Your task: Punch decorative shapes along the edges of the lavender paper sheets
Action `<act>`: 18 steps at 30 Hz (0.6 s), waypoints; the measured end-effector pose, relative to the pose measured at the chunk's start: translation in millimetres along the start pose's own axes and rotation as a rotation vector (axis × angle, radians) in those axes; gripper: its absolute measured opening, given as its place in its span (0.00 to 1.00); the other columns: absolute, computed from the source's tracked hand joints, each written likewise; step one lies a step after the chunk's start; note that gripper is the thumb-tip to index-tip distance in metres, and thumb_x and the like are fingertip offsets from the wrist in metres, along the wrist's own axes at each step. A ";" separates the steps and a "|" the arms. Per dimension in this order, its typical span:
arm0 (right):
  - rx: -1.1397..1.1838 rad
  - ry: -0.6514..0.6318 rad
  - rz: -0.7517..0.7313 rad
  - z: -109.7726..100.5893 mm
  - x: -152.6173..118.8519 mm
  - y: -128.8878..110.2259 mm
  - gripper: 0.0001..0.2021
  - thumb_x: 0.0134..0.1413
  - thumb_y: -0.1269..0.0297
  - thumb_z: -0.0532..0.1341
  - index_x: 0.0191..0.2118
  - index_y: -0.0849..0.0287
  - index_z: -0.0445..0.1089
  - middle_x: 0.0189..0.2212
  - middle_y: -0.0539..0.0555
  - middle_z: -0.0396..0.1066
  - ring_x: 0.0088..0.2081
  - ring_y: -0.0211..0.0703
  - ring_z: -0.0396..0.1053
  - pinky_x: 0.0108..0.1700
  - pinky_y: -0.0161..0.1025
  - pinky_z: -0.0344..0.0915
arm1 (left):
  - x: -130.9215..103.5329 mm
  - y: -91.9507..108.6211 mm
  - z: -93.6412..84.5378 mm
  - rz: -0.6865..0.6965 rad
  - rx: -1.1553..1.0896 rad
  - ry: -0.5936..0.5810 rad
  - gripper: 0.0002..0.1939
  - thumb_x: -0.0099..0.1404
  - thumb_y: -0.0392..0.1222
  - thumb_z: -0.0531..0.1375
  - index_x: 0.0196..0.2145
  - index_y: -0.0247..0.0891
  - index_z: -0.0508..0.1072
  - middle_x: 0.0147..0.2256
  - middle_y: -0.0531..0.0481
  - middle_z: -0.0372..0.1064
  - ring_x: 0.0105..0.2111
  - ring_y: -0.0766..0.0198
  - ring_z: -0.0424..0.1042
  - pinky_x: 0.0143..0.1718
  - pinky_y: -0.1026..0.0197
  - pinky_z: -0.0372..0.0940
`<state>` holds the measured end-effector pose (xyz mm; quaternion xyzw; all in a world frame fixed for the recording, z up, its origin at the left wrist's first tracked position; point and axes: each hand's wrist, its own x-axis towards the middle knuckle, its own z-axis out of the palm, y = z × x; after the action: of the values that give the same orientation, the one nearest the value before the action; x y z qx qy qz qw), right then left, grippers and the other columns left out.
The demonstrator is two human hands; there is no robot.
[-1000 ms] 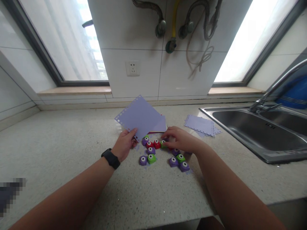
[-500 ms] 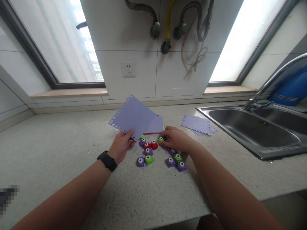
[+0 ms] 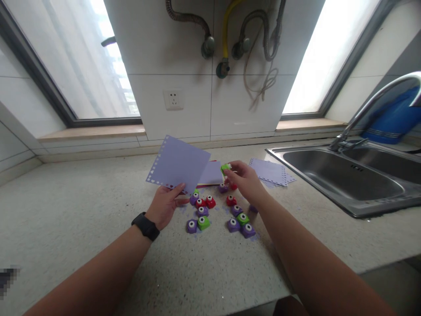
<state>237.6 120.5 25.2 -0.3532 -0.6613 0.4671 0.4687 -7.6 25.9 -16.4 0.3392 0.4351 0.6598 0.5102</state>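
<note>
My left hand (image 3: 166, 205) grips a lavender sheet of paper (image 3: 180, 163) by its lower edge, thumb on top. Small shaped holes run along the sheet's left and lower edges. My right hand (image 3: 245, 179) pinches a green craft punch (image 3: 225, 168), lifted above the counter. Beneath and around the hands lie several more punches: a red punch (image 3: 210, 202), a purple punch (image 3: 191, 226) and a green punch (image 3: 203, 223) on the left, and another purple punch (image 3: 248, 230) on the right. A paper stack (image 3: 212, 173) lies behind, partly covered by the held sheet.
Punched lavender sheets (image 3: 269, 171) lie right of my right hand. A steel sink (image 3: 329, 175) with a faucet (image 3: 355, 118) is set into the counter (image 3: 98, 197) at the right. Tiny paper scraps are scattered around the punches. A tiled wall with hoses rises behind.
My right hand has lifted the green punch from the counter, raising it up and slightly to the right. The held sheet has turned a little and shifted left. The camera view has shifted slightly.
</note>
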 end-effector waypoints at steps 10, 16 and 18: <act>0.454 0.105 -0.139 2.9 2.6 -1.0 0.19 0.44 0.64 0.76 0.43 0.52 0.73 0.37 0.50 0.78 0.41 0.42 0.76 0.53 0.48 0.71 | -3.0 -2.9 4.7 0.029 0.090 0.010 0.17 0.53 0.43 0.75 0.40 0.34 0.82 0.38 0.47 0.77 0.25 0.69 0.71 0.25 0.65 0.72; 0.536 0.065 -0.155 6.9 -1.0 -11.0 0.14 0.50 0.58 0.73 0.42 0.51 0.74 0.40 0.51 0.77 0.46 0.43 0.75 0.60 0.52 0.68 | -4.8 -0.9 6.5 0.045 0.096 0.031 0.17 0.50 0.43 0.76 0.37 0.34 0.82 0.36 0.48 0.78 0.24 0.69 0.71 0.25 0.64 0.72; 0.528 0.052 -0.161 7.3 -2.0 -11.3 0.15 0.50 0.57 0.73 0.43 0.51 0.74 0.41 0.51 0.77 0.47 0.43 0.75 0.61 0.52 0.67 | -5.8 -0.1 7.3 0.052 0.092 0.028 0.16 0.50 0.43 0.76 0.36 0.35 0.82 0.36 0.49 0.77 0.24 0.69 0.71 0.25 0.64 0.72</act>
<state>231.0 113.0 34.4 -0.1770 -0.5302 0.5753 0.5971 0.4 22.0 -13.6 0.3641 0.4632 0.6569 0.4705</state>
